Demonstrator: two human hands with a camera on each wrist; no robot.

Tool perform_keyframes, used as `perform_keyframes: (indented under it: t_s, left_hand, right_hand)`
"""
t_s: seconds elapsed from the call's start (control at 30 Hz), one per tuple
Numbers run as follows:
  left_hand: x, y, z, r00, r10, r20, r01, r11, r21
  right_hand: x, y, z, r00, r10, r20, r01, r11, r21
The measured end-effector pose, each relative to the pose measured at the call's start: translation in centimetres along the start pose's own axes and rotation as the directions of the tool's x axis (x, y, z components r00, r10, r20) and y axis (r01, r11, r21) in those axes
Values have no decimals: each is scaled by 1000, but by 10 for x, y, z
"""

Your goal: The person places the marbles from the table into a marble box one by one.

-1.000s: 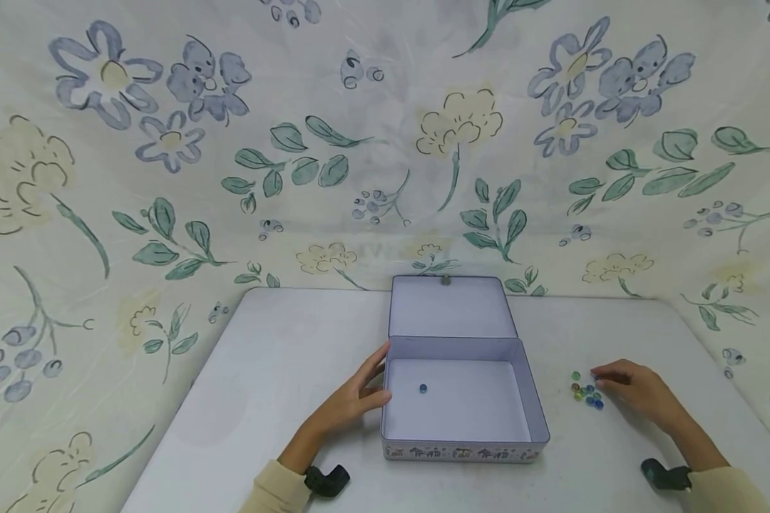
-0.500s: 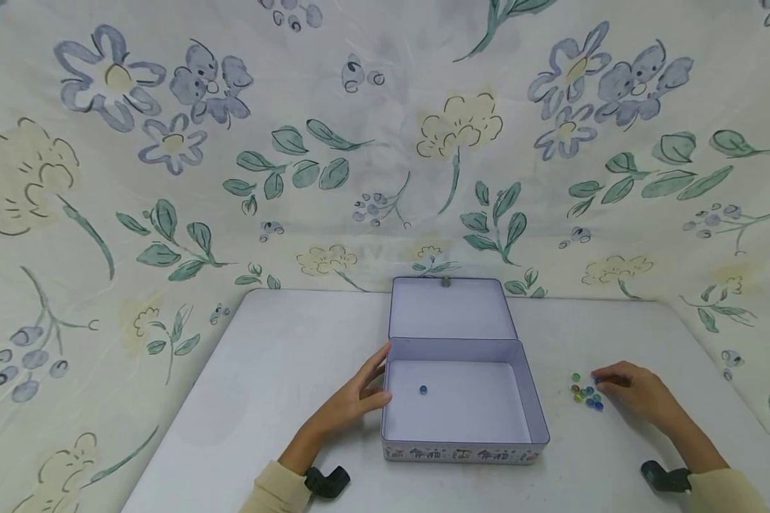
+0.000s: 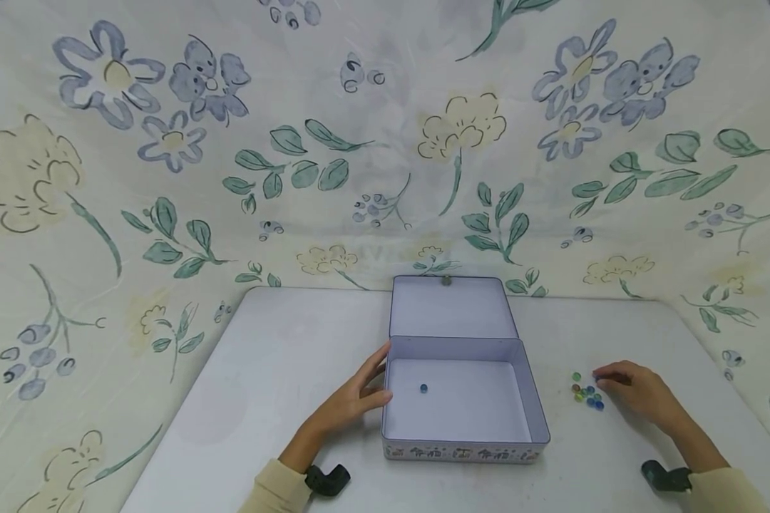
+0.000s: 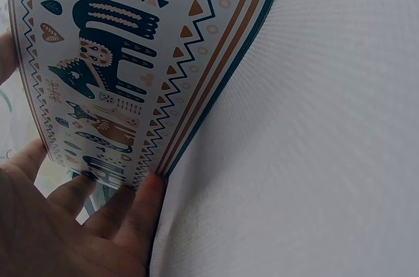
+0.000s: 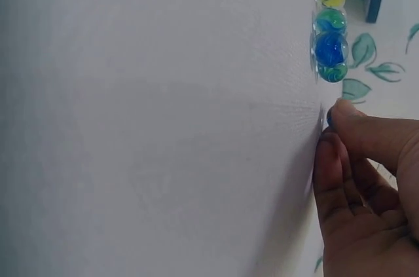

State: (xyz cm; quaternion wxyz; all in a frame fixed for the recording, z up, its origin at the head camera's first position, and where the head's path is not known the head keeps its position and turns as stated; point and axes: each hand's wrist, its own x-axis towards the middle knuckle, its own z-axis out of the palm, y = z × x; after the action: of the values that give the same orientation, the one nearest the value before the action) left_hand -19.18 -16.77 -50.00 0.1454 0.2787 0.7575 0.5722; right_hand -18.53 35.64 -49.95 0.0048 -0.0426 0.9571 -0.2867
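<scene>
An open lilac tin box [image 3: 465, 450] stands mid-table with its lid [image 3: 452, 308] tipped back. One blue marble [image 3: 423, 388] lies on its floor, toward the left. My left hand [image 3: 346, 407] rests against the box's left side, fingers spread; in the left wrist view its fingertips [image 4: 152, 188] touch the animal-patterned wall [image 4: 114, 61]. To the right of the box, my right hand [image 3: 638, 392] pinches a dark blue marble [image 5: 330, 117] between thumb and finger, low at the table surface. Beside those fingertips sits a cluster of glass marbles [image 3: 590, 400], in green, blue, yellow and reddish tones.
The white table [image 3: 282, 342] backs onto a floral-print sheet [image 3: 385, 178] that also rises along both sides. A black wrist strap device [image 3: 327, 481] sits on the left wrist and a similar device [image 3: 665, 476] on the right.
Both hands, the box and the marbles hold nearly the same places; the head view shifts only very slightly.
</scene>
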Motion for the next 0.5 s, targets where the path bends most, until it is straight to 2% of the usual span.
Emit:
perform_keyframes:
  t_s: [0.5]
  left_hand:
    - [0, -1, -1, 1000, 1, 2, -1, 1000, -3]
  right_hand:
    - [6, -7, -16, 1000, -23, 19, 23, 1000, 7]
